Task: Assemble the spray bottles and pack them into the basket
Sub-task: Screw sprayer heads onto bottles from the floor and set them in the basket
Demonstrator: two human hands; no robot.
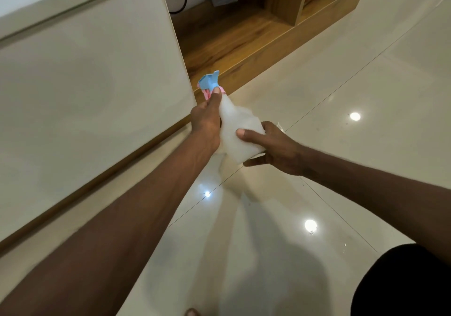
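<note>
Both hands raised over glossy floor [317,96], white bottle [238,130] tilted between them, left hand [207,123] clasping its neck, thumb tip beside blue-pink sprayer [210,84], right hand [273,147] gripping its base.

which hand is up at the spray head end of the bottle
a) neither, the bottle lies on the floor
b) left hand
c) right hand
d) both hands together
b: the left hand wraps the neck just below the blue spray head, while the right hand holds the base of the white spray bottle in the air.
</note>
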